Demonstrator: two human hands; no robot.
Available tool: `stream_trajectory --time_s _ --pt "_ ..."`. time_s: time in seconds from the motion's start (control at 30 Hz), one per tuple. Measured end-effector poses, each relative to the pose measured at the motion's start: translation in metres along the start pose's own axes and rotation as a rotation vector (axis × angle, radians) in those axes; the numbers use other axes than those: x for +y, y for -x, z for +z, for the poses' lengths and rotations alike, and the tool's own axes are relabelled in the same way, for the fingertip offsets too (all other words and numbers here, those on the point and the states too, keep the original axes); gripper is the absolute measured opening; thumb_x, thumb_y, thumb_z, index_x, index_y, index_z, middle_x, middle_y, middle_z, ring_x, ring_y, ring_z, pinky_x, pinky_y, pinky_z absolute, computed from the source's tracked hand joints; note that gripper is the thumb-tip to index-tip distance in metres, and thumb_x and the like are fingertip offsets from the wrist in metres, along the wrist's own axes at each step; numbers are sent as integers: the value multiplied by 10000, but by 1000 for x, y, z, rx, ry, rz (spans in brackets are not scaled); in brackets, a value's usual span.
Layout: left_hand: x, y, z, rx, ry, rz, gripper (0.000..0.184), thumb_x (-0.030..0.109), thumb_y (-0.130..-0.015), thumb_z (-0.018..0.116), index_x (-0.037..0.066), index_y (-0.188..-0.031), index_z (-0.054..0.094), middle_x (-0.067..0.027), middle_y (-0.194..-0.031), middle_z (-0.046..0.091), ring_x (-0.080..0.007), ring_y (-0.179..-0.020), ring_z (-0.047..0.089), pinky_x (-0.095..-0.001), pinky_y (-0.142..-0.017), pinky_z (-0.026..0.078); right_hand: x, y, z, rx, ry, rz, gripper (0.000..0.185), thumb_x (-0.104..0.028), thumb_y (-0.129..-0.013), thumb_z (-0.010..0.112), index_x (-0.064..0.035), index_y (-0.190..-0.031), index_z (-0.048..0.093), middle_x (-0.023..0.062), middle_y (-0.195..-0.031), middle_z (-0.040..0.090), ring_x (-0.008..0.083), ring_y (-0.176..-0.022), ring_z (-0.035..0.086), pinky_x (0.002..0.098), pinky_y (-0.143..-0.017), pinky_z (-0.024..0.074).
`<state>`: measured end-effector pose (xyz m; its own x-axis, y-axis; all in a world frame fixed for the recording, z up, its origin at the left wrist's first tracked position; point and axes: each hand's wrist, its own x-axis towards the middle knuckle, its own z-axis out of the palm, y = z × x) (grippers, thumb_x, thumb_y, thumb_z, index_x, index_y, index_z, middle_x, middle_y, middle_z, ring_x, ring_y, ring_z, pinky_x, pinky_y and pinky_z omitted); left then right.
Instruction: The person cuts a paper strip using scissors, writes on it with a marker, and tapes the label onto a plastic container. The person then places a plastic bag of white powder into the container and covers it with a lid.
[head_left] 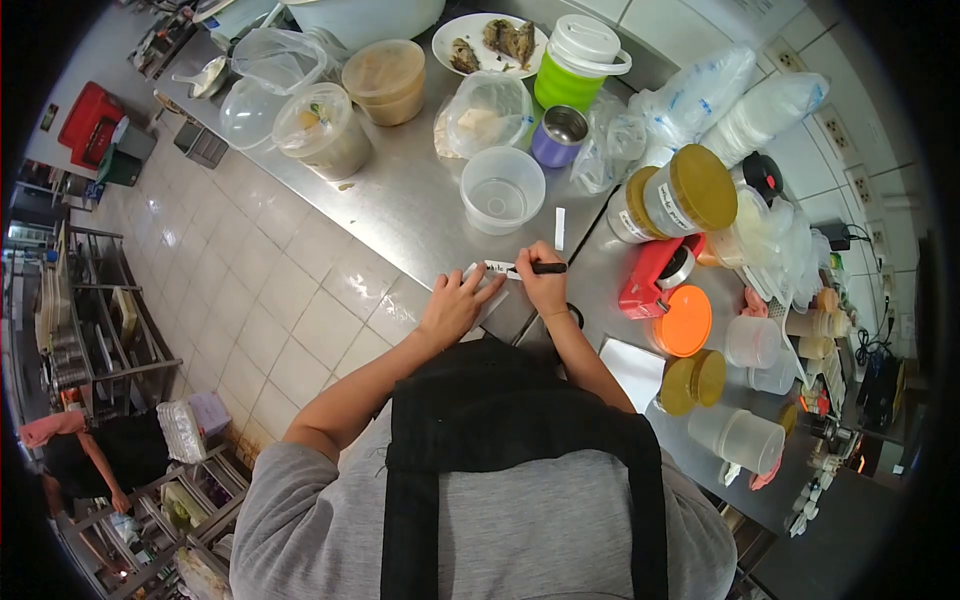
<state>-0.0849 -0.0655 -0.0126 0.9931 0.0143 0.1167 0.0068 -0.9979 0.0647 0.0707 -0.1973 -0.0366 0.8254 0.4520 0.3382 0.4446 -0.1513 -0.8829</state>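
Observation:
A black marker is held in my right hand, its tip on a small white label with black handwriting. My left hand lies with fingers spread at the label's left end, steadying it on the steel counter. Just beyond both hands stands an open, empty clear tub. Another white strip lies on the counter to the right of the tub. A purple metal cup stands behind it.
Food tubs stand at the back left, near a plate of fish and a green jug. On the right are a red tape dispenser, an orange lid and stacked jars. A co-worker is at the lower left.

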Motion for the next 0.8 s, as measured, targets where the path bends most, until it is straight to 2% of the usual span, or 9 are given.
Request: stream_trajectory --time_s 0.1,0.2,0.4,0.8 --pt "0 0 1 -4 -2 -1 678 144 -855 598 314 -1489 429 -70 -1378 517 -246 -911 545 -389 -749 437 3 1 -1 13 -22 3 285 -70 -857 681 -14 -698 450 84 -604 449 198 -544 426 349 -524 371" --pt "0 -1 0 -28 -27 10 706 148 -851 605 317 -1505 400 -82 -1377 515 -250 -917 547 -390 -747 439 4 2 -5 116 -52 17 291 -72 -859 681 -18 -692 450 77 -599 449 191 -546 430 346 -522 368" --pt "1 -4 0 -40 -29 31 750 160 -850 622 343 -1527 354 -111 -1375 513 -258 -926 551 -387 -752 446 1 2 -9 21 -6 3 286 -80 -869 686 -26 -703 459 64 -598 474 168 -536 440 330 -517 377" --pt "0 -6 -2 -47 -43 37 709 162 -866 608 338 -1516 383 -124 -1362 515 -257 -921 555 -386 -767 447 3 3 -8 -21 -5 39 282 -66 -861 692 -24 -707 460 73 -593 478 167 -528 432 326 -513 384"
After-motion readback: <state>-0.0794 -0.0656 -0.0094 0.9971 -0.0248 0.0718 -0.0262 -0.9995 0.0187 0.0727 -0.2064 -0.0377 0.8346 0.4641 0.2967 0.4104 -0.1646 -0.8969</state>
